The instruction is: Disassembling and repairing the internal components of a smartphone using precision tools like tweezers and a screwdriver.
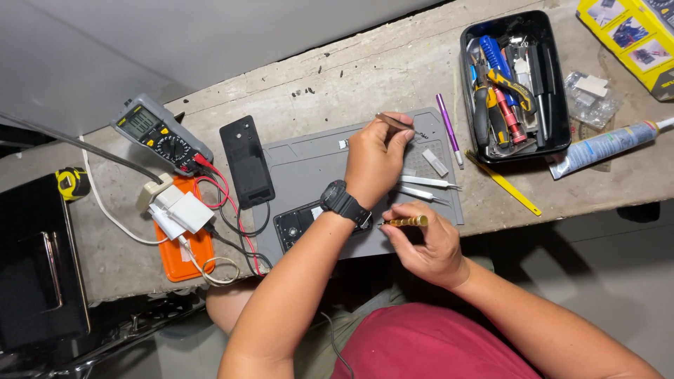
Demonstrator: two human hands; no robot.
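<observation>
Grey repair mat (309,165) as landmark: upon it an opened phone (298,223), likely fragile, best held by its edges; above it left hand (374,160) pinching tweezers (397,123), right hand (428,245) clenched on brass-handled screwdriver (406,222), both light, stiff, slippery.

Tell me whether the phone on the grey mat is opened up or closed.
Opened up. The phone lies with its insides exposed on the grey mat; its black back cover lies apart, beside the mat.

Single head cam, looking steeply down from above the person's chest, close on the grey mat (309,165) at centre, tool tray (516,84) at 2 o'clock, multimeter (160,133) at 10 o'clock.
</observation>
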